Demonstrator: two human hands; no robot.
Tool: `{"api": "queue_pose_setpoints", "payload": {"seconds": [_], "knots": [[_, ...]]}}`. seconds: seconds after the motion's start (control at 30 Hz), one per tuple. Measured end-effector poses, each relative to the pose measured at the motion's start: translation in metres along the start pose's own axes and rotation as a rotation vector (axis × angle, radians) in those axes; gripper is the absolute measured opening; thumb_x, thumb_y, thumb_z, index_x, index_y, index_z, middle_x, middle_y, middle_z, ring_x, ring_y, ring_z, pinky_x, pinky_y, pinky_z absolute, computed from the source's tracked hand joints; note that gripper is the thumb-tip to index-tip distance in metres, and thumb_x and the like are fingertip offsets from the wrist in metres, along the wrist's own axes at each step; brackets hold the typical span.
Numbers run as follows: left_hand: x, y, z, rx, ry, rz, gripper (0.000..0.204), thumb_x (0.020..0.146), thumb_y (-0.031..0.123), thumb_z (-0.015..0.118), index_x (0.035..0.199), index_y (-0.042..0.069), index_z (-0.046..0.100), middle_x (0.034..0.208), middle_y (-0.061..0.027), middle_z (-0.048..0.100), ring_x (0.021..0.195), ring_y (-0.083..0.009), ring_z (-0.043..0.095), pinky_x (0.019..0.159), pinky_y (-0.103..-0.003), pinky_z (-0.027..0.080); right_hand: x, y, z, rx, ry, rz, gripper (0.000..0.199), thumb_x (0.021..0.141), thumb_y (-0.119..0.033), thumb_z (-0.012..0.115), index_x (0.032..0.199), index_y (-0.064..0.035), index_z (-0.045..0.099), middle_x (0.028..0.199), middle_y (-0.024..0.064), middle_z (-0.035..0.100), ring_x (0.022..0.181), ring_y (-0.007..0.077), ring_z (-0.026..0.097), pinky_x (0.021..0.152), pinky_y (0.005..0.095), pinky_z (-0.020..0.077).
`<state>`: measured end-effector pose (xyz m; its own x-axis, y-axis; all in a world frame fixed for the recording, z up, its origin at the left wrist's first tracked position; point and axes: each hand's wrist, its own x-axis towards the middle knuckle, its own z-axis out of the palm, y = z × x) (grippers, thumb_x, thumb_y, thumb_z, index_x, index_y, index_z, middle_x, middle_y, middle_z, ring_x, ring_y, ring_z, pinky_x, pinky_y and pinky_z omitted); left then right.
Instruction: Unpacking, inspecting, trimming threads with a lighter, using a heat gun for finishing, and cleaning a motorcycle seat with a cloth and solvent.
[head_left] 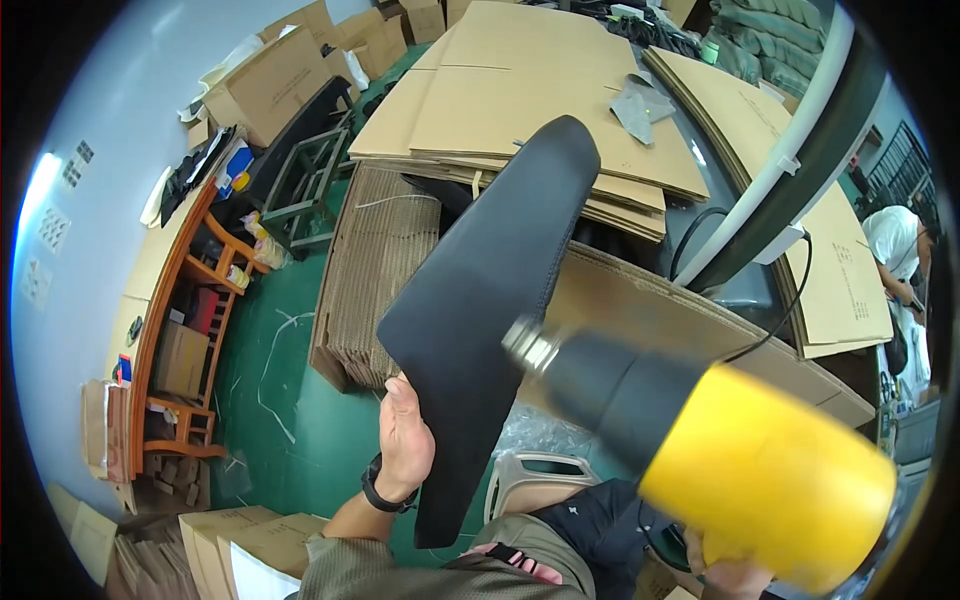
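Observation:
A long black padded panel [490,270], covered in a smooth leather-like material with a stitched edge, is held up tilted in front of me. My left hand [406,440] grips its lower left edge, thumb on the near side and the other fingers hidden behind it. At the lower right, my right hand [730,575] holds a yellow and black heat gun [770,470], slightly blurred. Its metal nozzle [530,345] points at the panel's right edge, a short gap away. Most of my right hand is hidden by the gun's body.
Flat cardboard sheets [500,100] lie stacked on a table ahead, above bundled corrugated cardboard [380,270]. A white post [780,150] with a black cable rises at the right. An orange wooden shelf [170,330] stands left. Another person [895,245] is at far right.

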<state>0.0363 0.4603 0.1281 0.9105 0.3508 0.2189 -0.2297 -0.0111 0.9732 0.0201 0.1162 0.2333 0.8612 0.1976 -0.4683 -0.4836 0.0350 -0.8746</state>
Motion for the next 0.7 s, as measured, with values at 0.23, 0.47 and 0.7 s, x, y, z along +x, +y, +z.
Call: {"api": "queue_pose_setpoints", "payload": {"seconds": [0.23,0.47,0.7], "knots": [[0.001,0.0,0.005,-0.024,0.011,-0.014,0.058,0.107,0.043,0.03,0.133,-0.006,0.048,0.13,-0.0098,0.055,0.118,-0.0177,0.052,0.104,-0.032,0.038,0.008,-0.009,0.011,0.344,-0.041,-0.482,0.067,0.065,-0.007,0.077,0.12,0.0114,0.042,0.082,0.0219,0.058,0.048,0.026,0.058,0.041,0.0313,0.0502],[-0.005,-0.001,0.003,0.043,-0.021,-0.056,0.037,0.091,0.025,0.071,0.113,-0.003,0.06,0.107,-0.0059,0.066,0.095,-0.0123,0.06,0.085,-0.029,0.049,-0.001,0.025,-0.021,0.42,0.15,-0.537,0.07,0.064,-0.002,0.071,0.124,0.0145,0.039,0.092,0.0269,0.057,0.047,0.0262,0.056,0.038,0.0332,0.0472],[-0.005,-0.003,0.001,-0.042,0.0,-0.05,0.038,0.09,0.026,0.073,0.112,-0.002,0.06,0.106,-0.005,0.066,0.094,-0.0121,0.06,0.085,-0.028,0.049,0.009,0.003,-0.001,0.561,0.156,-0.54,0.071,0.069,-0.011,0.074,0.127,0.0093,0.038,0.097,0.0263,0.057,0.044,0.0261,0.053,0.038,0.0322,0.0472]]}}
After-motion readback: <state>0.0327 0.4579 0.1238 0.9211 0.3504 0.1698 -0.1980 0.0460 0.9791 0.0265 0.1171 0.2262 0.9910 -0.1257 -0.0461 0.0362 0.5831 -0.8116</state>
